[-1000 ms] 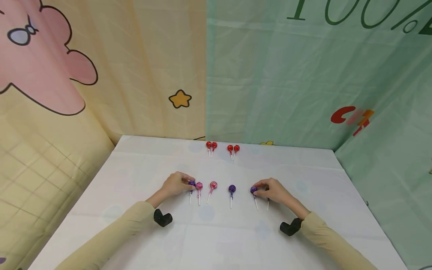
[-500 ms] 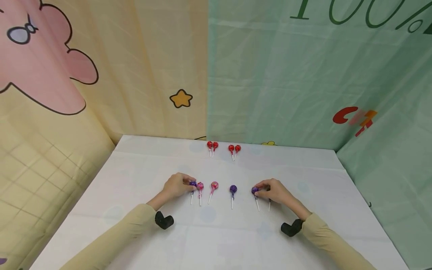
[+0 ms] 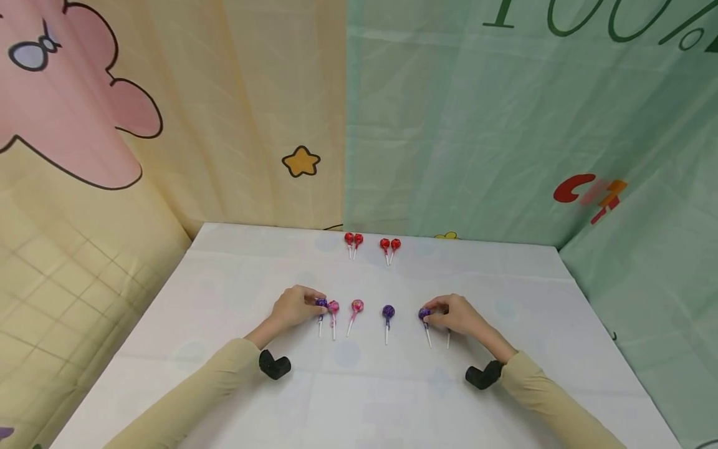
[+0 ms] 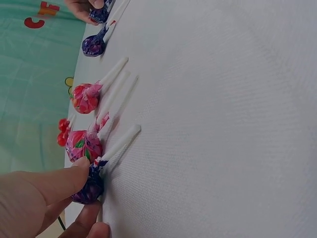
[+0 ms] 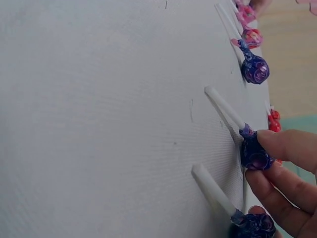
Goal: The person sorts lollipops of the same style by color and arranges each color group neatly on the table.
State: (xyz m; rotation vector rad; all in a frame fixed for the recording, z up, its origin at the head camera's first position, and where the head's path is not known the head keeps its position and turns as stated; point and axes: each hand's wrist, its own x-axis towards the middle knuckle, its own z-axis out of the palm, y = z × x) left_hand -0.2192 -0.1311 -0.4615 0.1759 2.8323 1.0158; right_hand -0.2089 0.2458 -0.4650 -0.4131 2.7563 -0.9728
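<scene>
Four red lollipops [image 3: 349, 239] lie in two pairs far back on the table [image 3: 364, 399]. Nearer are two pink lollipops [image 3: 357, 305] and four purple lollipops [image 3: 389, 310]: the left hand [image 3: 294, 305] pinches one purple, the right hand [image 3: 457, 314] another; one lies between, one by the right fingers.

High above the table [image 3: 359, 405], the green curtain [image 3: 449, 125] bears "100%" [image 3: 611, 19], cut off on top; nearer the table, red-orange marks [image 3: 565, 190] are unreadable.
</scene>
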